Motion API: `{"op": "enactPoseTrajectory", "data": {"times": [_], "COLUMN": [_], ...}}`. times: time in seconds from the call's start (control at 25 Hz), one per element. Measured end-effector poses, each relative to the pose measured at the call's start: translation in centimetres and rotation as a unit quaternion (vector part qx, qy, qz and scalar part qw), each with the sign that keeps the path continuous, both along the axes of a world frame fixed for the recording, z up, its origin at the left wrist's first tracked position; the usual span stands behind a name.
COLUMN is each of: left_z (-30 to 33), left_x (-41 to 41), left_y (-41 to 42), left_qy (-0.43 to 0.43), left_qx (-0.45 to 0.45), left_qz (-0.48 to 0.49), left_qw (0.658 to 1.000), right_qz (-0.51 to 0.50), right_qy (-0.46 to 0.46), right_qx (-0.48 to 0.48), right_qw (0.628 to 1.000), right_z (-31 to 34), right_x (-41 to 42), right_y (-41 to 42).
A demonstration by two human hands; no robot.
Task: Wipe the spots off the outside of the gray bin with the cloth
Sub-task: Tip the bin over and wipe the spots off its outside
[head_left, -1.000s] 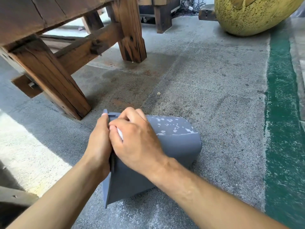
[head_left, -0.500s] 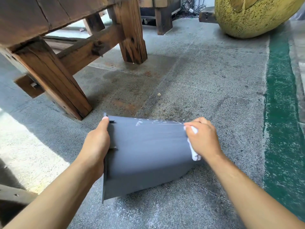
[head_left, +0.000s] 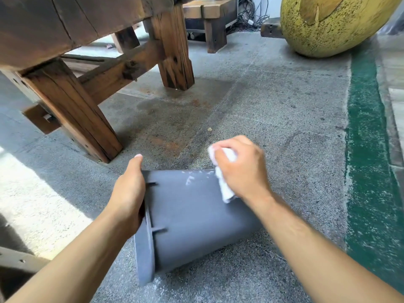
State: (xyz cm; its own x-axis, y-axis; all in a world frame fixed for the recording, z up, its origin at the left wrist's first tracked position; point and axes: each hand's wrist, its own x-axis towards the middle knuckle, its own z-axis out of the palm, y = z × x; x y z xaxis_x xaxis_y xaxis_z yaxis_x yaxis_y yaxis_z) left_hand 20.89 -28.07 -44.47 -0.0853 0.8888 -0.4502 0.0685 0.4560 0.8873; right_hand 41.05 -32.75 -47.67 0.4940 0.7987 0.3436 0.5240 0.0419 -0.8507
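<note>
The gray bin [head_left: 196, 217] lies on its side on the concrete floor [head_left: 273, 110], rim toward the left hand [head_left: 129, 193], base toward the right. Its upturned wall is smooth and mostly plain gray, with a few white spots [head_left: 192, 179] left near the far edge, just left of the right hand [head_left: 242, 169]. That hand grips a crumpled white cloth [head_left: 225, 186] against the bin's wall. The left hand clasps the rim. Beyond the left hand stands a wooden bench leg [head_left: 72, 112].
</note>
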Motion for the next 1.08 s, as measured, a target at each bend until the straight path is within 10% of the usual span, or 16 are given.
{"op": "enactPoseTrajectory", "data": {"times": [0.4, 0.8, 1.08], "left_z": [-0.4, 0.6, 1.1], "left_x": [0.0, -1.7, -2.3], "left_y": [-1.2, -0.9, -1.1], "left_qy": [0.068, -0.011, -0.057], "left_qx": [0.016, -0.077, -0.163], "left_qz": [-0.037, -0.047, -0.090], "left_qw": [0.997, 0.996, 0.981], "right_qz": [0.138, -0.082, -0.162], "right_qy": [-0.212, 0.039, -0.041], "right_qx": [-0.077, -0.324, -0.266], "right_qw": [0.964, 0.942, 0.949], "right_z": [-0.5, -7.6, -6.0], "right_x": [-6.4, 8.1, 8.2], "right_y": [2.4, -2.2, -2.8]}}
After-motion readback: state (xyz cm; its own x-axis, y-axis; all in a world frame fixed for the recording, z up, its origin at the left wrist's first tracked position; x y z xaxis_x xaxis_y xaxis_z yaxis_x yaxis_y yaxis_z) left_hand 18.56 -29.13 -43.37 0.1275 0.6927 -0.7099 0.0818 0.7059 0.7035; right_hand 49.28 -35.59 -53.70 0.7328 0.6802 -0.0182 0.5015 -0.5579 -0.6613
